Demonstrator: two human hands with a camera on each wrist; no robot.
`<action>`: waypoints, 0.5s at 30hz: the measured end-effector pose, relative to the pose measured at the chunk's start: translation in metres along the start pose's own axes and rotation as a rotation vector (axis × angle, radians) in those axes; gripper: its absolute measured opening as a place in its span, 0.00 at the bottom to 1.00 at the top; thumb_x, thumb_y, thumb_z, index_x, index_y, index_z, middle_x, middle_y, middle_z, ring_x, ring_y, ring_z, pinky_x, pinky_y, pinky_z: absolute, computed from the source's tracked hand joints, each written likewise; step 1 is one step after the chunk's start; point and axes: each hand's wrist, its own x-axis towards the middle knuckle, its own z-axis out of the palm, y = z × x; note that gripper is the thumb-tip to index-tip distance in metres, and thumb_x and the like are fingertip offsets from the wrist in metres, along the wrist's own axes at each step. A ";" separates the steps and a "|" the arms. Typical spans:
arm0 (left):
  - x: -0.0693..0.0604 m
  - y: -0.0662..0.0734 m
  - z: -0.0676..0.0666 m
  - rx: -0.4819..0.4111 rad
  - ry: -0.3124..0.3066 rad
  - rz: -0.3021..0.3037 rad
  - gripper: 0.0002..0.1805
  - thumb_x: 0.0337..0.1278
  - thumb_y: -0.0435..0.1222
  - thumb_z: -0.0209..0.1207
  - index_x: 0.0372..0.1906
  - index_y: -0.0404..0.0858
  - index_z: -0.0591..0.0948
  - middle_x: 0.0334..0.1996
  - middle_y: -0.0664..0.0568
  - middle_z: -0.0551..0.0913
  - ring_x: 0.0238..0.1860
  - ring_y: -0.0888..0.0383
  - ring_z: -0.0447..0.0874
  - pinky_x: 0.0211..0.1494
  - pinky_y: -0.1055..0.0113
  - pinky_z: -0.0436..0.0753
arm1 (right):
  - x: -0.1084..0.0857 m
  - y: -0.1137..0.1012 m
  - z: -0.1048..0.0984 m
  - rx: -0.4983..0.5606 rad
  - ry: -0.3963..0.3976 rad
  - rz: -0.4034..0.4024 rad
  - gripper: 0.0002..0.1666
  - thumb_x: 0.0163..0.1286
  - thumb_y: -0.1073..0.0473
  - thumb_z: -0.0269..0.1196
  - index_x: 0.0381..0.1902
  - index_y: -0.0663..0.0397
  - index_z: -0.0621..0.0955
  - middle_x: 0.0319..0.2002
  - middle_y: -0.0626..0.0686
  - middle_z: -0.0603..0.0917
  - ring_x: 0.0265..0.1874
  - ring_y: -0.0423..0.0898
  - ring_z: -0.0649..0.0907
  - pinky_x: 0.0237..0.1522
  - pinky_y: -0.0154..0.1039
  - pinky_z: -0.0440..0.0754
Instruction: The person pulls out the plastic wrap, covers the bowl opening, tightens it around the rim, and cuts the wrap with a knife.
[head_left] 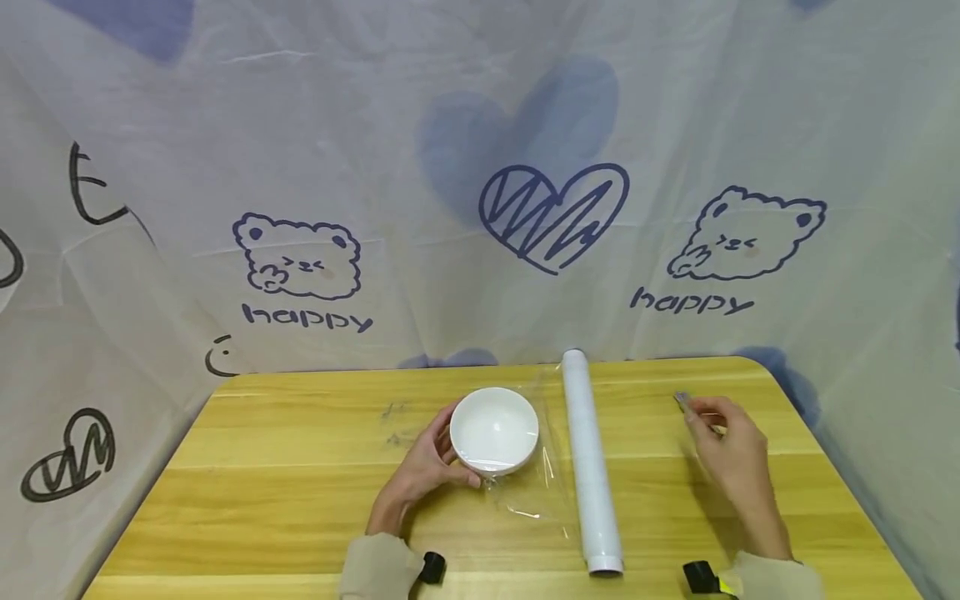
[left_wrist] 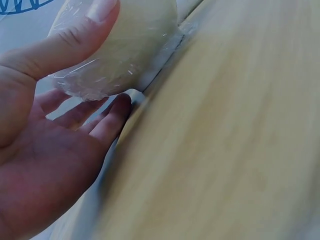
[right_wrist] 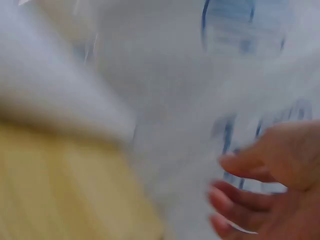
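My left hand (head_left: 429, 467) grips the side of a white bowl (head_left: 495, 430), thumb at its near edge. Clear film covers the bowl, and loose film (head_left: 551, 483) spreads to its right. In the left wrist view the left hand (left_wrist: 60, 120) has its thumb over the film-wrapped bowl (left_wrist: 135, 45), fingers beneath. At the right, my right hand (head_left: 731, 442) pinches a small grey tool (head_left: 681, 398) between thumb and fingers. The right wrist view is blurred; there the right hand (right_wrist: 270, 185) has bent fingers and the tool cannot be made out.
A white roll of film (head_left: 591, 467) lies lengthwise between the bowl and my right hand. The wooden table (head_left: 262, 483) ends at a patterned cloth (head_left: 420, 275) behind and at both sides. Faint dark marks show left of the bowl.
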 end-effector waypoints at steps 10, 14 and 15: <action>-0.001 0.001 -0.001 -0.027 0.008 -0.006 0.64 0.34 0.12 0.74 0.80 0.30 0.52 0.79 0.33 0.53 0.75 0.32 0.57 0.67 0.58 0.76 | -0.058 -0.115 0.055 -0.110 -0.470 -0.393 0.14 0.61 0.53 0.77 0.33 0.45 0.80 0.28 0.38 0.79 0.25 0.34 0.76 0.27 0.33 0.77; -0.002 0.002 -0.002 -0.028 0.015 -0.004 0.64 0.33 0.13 0.75 0.80 0.30 0.53 0.79 0.34 0.52 0.76 0.33 0.56 0.67 0.59 0.76 | -0.078 -0.119 0.081 -0.282 -0.455 -0.485 0.24 0.51 0.49 0.82 0.36 0.47 0.78 0.27 0.41 0.75 0.22 0.38 0.74 0.21 0.35 0.70; -0.003 0.002 -0.002 -0.026 0.015 -0.005 0.64 0.33 0.13 0.75 0.80 0.30 0.53 0.79 0.34 0.52 0.76 0.33 0.56 0.67 0.59 0.76 | -0.081 -0.118 0.086 -0.308 -0.448 -0.498 0.25 0.51 0.50 0.82 0.37 0.48 0.77 0.26 0.42 0.74 0.20 0.40 0.73 0.19 0.36 0.69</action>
